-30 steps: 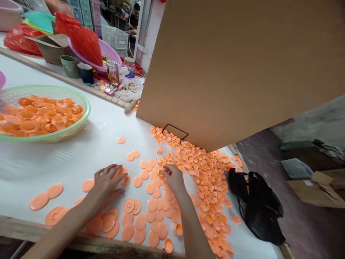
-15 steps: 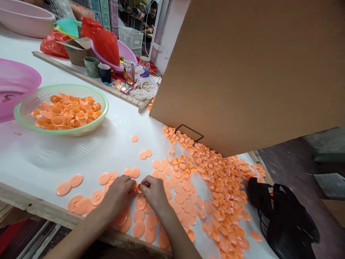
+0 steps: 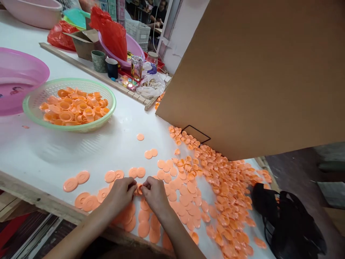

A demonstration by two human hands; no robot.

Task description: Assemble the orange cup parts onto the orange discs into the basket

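My left hand (image 3: 122, 193) and my right hand (image 3: 155, 195) meet over the near part of the white table. Both are closed, with their fingertips pinched on a small orange plastic piece (image 3: 139, 189) between them. Its exact shape is partly covered by the fingers. Flat orange plastic discs (image 3: 143, 228) lie under and around my hands, some overlapping and some with a raised ring in the middle. Right of them spreads a large heap of small orange cup-shaped pieces (image 3: 229, 201).
A pale green basket (image 3: 32, 120) of orange cup-shaped pieces stands left, beside a pink basin (image 3: 24, 66). A big cardboard sheet (image 3: 250, 79) rises at the right behind the heap. A black bag (image 3: 293, 223) is at the right edge. Cups (image 3: 99, 61) stand behind a wooden strip (image 3: 88, 73).
The view has shifted slightly, so the table things appear further right. Both hands stay pinched together on the small orange piece, with only slight finger movement.
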